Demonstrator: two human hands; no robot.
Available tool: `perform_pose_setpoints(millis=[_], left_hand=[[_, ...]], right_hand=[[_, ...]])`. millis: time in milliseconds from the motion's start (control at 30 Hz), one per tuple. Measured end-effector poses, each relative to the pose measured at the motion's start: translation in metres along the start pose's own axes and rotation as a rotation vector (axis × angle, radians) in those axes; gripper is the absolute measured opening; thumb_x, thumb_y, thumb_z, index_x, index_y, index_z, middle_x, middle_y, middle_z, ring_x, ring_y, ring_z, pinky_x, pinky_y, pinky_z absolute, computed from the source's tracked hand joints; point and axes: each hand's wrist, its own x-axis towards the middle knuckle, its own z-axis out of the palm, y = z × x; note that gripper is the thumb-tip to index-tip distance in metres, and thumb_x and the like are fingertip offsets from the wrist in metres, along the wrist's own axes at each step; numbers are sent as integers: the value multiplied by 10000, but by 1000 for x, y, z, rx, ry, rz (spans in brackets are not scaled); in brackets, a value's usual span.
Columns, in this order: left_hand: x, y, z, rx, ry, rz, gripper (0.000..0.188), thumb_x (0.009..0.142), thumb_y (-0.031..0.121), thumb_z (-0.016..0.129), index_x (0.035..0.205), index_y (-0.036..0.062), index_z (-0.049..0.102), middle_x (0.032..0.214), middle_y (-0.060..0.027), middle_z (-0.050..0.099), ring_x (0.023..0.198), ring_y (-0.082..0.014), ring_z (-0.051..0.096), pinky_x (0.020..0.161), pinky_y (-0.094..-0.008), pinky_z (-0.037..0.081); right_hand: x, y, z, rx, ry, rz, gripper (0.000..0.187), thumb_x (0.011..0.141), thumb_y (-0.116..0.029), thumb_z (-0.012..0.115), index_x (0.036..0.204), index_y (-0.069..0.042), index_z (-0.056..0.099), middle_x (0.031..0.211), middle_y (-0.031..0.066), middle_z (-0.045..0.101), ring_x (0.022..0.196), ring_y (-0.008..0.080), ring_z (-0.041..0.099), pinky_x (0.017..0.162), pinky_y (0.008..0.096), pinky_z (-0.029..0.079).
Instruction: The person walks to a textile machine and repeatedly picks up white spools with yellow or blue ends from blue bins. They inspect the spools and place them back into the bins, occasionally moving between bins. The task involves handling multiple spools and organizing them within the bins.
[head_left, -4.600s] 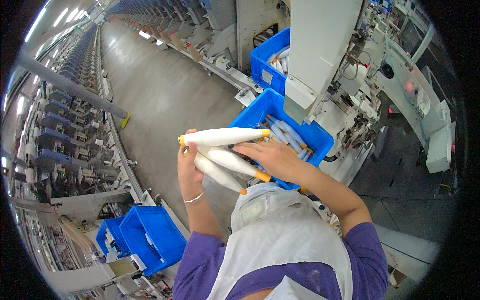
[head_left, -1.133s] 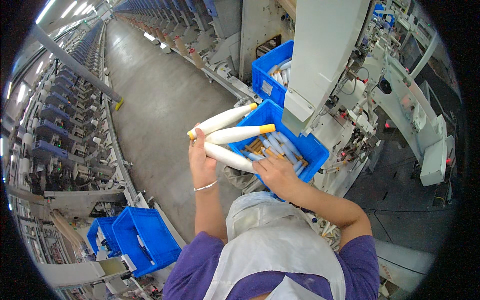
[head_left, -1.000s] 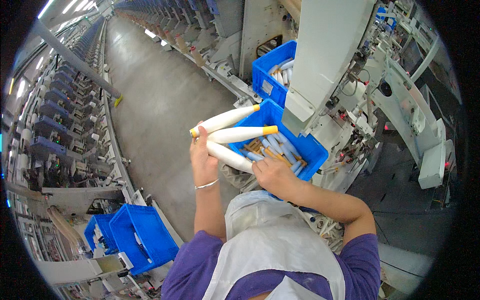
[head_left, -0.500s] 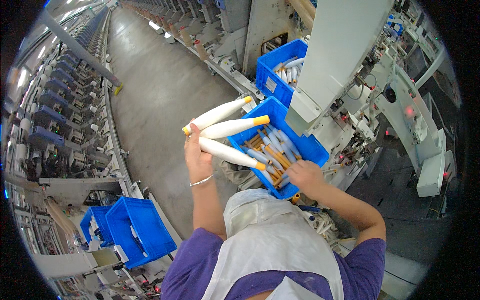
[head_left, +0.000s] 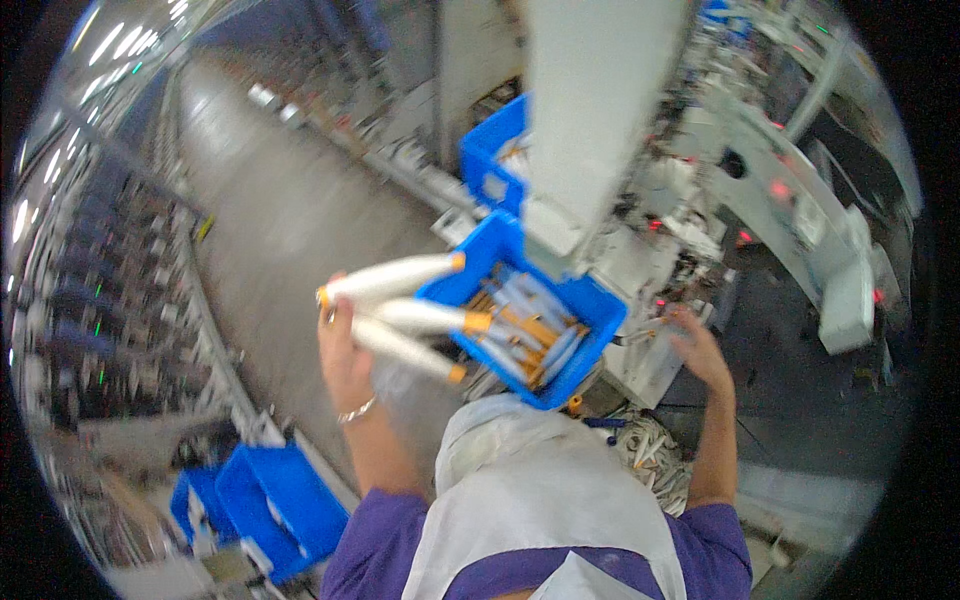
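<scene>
Three white yarn bobbins with orange tube ends are fanned out in my left hand [head_left: 345, 350], which is closed round their near ends: an upper bobbin [head_left: 395, 277], a middle one [head_left: 425, 314] and a lower one [head_left: 408, 350]. Their tips point right, toward a blue crate [head_left: 606, 305]. Inside that crate lie more bobbins [head_left: 535, 320], some pale, others mostly bare orange tubes. My right hand [head_left: 702, 348] is to the right of the crate, beside the machine; its fingers look apart and hold nothing visible, though blurred.
Behind the near crate stands a second blue crate [head_left: 488, 160] with bobbins, partly hidden by a pale machine panel [head_left: 585, 110]. Two more blue crates [head_left: 300, 500] are at lower left. Machine rows flank the grey aisle floor [head_left: 270, 200]. Loose pale bobbins [head_left: 655, 460] lie low at right.
My right hand has left the bobbins in the near crate and moved right, toward the machine. My left hand still holds the three bobbins. The whole view has shifted and blurred.
</scene>
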Motion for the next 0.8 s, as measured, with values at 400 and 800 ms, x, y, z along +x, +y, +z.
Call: perform_pose_setpoints(millis=[400, 800], left_hand=[[-81, -87, 106, 298, -578, -505, 461, 916, 370, 566, 1133, -32, 515, 1064, -130, 581, 970, -226, 574, 830, -347, 477], [-91, -130, 235, -227, -815, -722, 749, 915, 557, 430, 1468, 102, 211, 1428, -252, 326, 1333, -372, 315, 1041, -540, 344]], right_hand=[[-49, -175, 98, 1001, -1065, 129, 666, 831, -417, 688, 1323, -29, 462, 1194, 84, 558, 1111, 175, 509, 955, 321, 404], [-34, -92, -33, 980, -90, 112, 483, 889, -267, 630, 1274, -24, 468, 1046, 109, 612, 887, 195, 615, 790, 360, 523]])
